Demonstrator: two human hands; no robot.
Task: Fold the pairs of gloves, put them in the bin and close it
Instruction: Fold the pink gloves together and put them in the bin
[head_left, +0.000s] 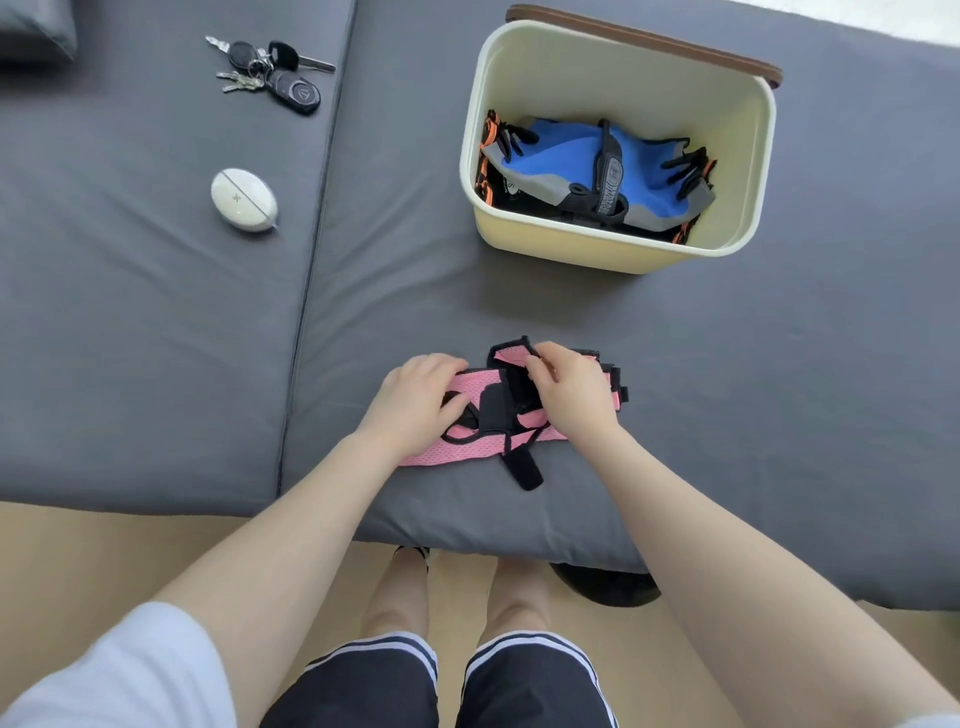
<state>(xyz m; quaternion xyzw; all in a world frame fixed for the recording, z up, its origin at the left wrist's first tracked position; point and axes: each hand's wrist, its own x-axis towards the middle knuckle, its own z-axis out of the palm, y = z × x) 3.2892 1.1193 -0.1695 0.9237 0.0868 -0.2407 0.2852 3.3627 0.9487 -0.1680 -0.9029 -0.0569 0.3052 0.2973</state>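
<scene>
A pink and black pair of gloves (470, 451) lies on the grey cushion near its front edge. My left hand (415, 400) rests on the gloves' left part with curled fingers holding the fabric. My right hand (569, 389) pinches a pink and black flap at the gloves' upper middle. Behind them stands an open cream bin (748, 135) with a blue and grey pair of gloves (561, 156) inside, on top of an orange and black pair (488, 171). The bin's brown lid (644, 39) stands up at its far edge.
A bunch of keys with fobs (275, 73) and a white oval case (243, 198) lie on the left cushion. A seam (311, 260) divides the two grey cushions. A dark shoe (605, 584) sits on the floor under the cushion's edge.
</scene>
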